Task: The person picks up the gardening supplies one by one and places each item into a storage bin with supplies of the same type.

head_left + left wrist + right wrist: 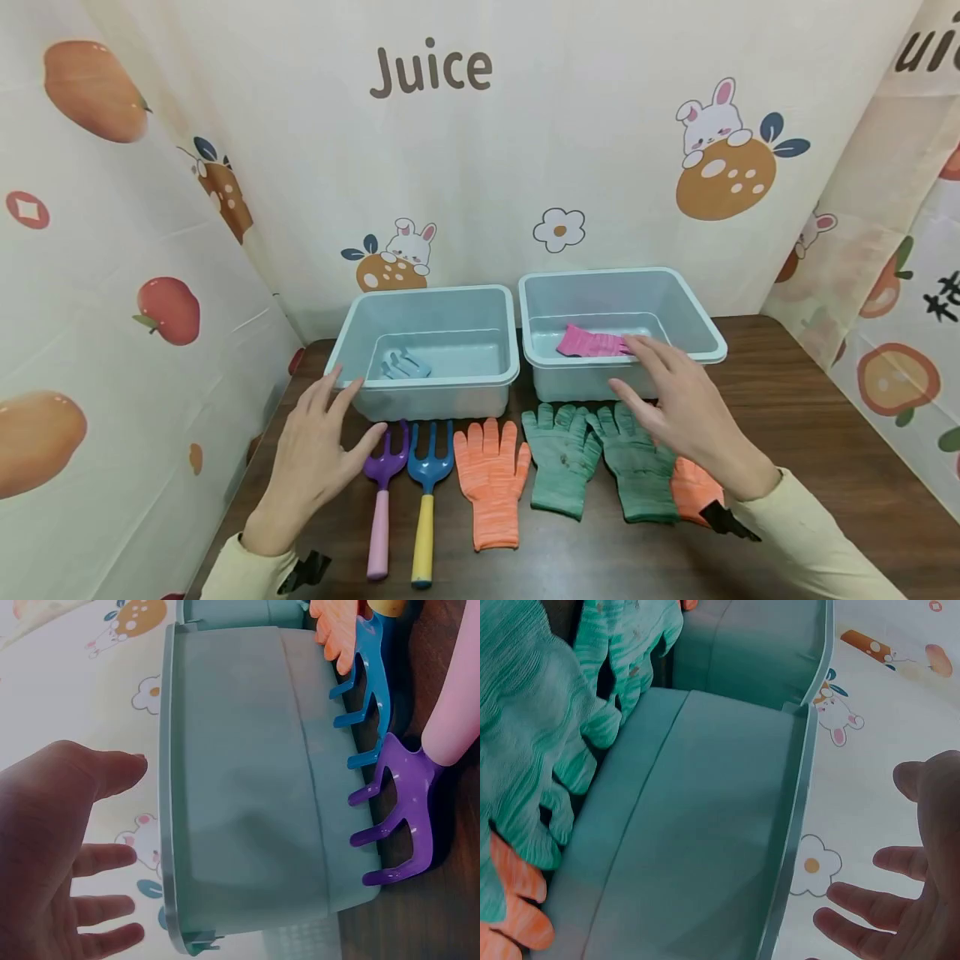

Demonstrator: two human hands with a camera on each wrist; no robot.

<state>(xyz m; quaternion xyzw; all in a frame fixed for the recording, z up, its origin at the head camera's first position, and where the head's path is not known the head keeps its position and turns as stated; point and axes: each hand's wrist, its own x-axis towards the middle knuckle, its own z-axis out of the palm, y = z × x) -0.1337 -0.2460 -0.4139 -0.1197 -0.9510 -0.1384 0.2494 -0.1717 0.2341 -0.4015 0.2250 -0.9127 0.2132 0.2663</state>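
Note:
My left hand [311,454] hovers at the front left of the left light-blue bin [431,400], fingers spread and holding nothing. Inside that bin lies a small blue pronged piece [406,364]. Nearby lie a purple hand fork [381,517] with a pink handle and a blue hand fork [424,525] with a yellow handle. Over the front rim of the right bin [585,384], my right hand [682,408] is apart from anything, fingers extended. A pink glove [590,342] rests in this bin, its right end partly hidden by the fingers.
In front of the bins lie an orange glove [491,483], a green glove [561,458] and another green glove [637,471] overlapping a second orange glove [693,487]. The dark wooden table [795,400] meets a printed curtain [615,108] behind the bins.

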